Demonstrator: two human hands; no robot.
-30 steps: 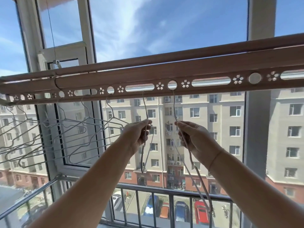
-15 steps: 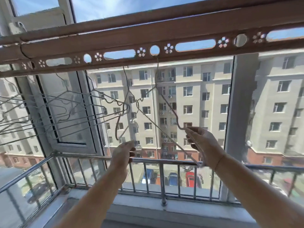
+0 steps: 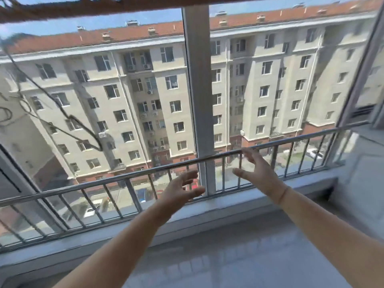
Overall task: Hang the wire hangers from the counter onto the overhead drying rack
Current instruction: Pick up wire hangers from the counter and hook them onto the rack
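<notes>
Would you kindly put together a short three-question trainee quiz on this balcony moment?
1. True or false: the left hand grips a thin grey wire hanger.
2. Which lies nearer the silver metal railing: A) the right hand, B) the brown overhead drying rack?
3. Fill in: both hands are ____ and hold nothing.

Key: 1 false; 2 A; 3 open.
</notes>
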